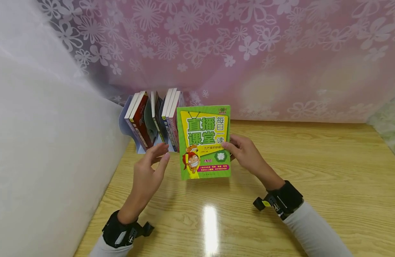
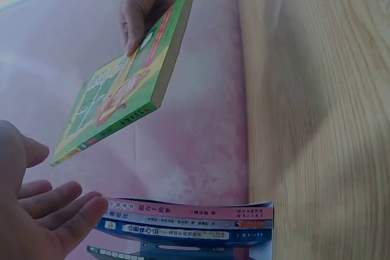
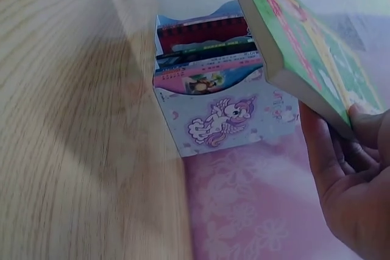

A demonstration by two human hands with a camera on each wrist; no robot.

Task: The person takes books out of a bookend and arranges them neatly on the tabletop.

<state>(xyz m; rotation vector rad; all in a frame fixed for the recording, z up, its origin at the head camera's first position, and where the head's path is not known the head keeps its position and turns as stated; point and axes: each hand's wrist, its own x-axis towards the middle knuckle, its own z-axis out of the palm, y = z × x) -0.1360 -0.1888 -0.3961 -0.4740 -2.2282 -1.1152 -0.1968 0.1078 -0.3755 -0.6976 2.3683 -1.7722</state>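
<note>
A green and yellow book (image 1: 204, 157) is held up above the table with its front cover toward the head camera. My right hand (image 1: 247, 153) grips its right edge, thumb on the cover and fingers behind, as the right wrist view shows. To the left of the book, my left hand (image 1: 149, 171) is apart from it, fingers relaxed and holding nothing. Just beyond the left hand stands a pale book rack (image 1: 124, 123) decorated with a unicorn (image 3: 222, 120). Several upright books (image 2: 189, 211) fill parts of it, including a dark red one (image 1: 140, 117).
The wooden table (image 1: 313, 171) extends to the right and toward me. A pink flowered curtain (image 1: 216, 53) hangs along the back edge. On the left rises a white wall (image 1: 49, 142). Both wrists wear black camera straps (image 1: 287, 198).
</note>
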